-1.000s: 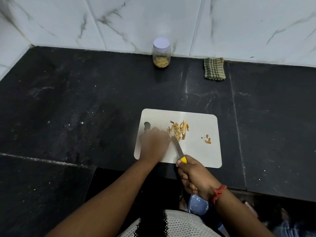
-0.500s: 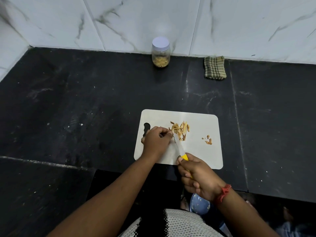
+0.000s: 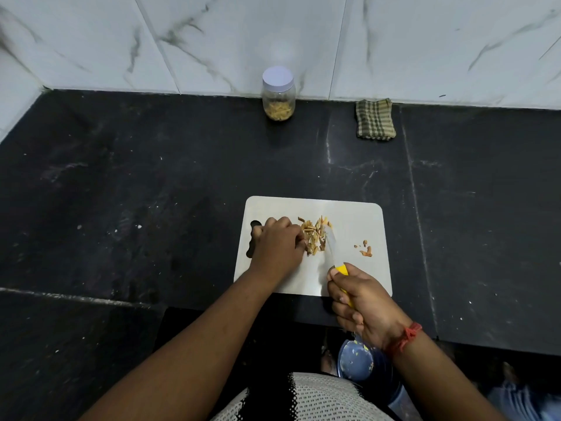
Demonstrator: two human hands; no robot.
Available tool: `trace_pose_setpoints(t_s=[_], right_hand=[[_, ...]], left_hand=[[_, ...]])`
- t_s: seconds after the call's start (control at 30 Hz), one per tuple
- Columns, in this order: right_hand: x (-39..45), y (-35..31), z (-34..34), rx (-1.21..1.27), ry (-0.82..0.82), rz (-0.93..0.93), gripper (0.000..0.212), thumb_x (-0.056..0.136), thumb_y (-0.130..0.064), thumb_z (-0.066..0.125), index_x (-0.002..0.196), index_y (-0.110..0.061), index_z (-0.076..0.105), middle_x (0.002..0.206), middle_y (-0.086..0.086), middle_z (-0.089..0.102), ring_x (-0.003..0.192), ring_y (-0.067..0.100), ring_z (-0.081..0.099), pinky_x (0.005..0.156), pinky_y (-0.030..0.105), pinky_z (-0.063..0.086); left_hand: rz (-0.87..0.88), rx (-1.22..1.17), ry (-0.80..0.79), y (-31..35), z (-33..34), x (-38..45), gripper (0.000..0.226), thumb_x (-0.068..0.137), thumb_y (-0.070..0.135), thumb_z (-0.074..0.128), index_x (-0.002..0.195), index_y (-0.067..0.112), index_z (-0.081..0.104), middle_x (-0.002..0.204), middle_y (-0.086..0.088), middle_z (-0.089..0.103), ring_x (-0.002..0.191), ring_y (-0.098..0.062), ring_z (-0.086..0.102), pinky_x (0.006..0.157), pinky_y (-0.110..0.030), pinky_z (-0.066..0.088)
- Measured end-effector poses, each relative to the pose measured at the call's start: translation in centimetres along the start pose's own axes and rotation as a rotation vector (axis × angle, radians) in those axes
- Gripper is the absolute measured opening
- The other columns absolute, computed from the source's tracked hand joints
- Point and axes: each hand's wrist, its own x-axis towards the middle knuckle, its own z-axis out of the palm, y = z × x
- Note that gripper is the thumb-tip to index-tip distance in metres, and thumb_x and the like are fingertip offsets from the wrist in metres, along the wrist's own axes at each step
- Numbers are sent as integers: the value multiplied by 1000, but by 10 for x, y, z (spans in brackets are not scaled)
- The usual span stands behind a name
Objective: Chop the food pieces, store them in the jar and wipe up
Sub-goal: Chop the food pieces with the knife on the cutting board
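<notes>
Board [image 3: 358, 214] lay at worktop's front edge; jar [image 3: 278, 94], lidded, at back edge. Left hand [image 3: 277, 244] pinched the light, brittle, scatter-prone food pile [image 3: 314, 235] mid-board; right hand [image 3: 361, 305] fisted round knife [image 3: 329, 246] handle, blade beside pile

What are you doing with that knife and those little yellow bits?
A person is chopping food on a white cutting board that lies on a black counter. The right hand grips a yellow-handled knife, its blade beside a pile of pale food pieces. The left hand steadies the pile. A few scraps lie apart on the board. By the wall stand a lidded jar, partly filled, and a folded checked cloth.
</notes>
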Motion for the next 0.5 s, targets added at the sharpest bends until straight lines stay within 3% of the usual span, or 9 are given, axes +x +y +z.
trace_pose_setpoints(t_s=[0.27, 0.5], right_hand=[[0, -1, -2, -15, 2, -14, 26, 102, -22, 48, 76, -17, 48, 62, 6, 32, 32, 10, 19, 37, 10, 21], [1, -3, -6, -50, 10, -18, 27, 102, -24, 49, 77, -17, 47, 61, 5, 34, 33, 11, 19, 38, 12, 19]], left_hand=[[64, 42, 38, 5, -1, 6, 19, 99, 37, 56, 108, 29, 70, 111, 8, 58, 109, -19, 47, 87, -39, 26], [77, -51, 232, -20, 2, -15, 11, 94, 24, 62, 98, 28, 71, 100, 6, 59, 99, -20, 50, 86, -39, 29]])
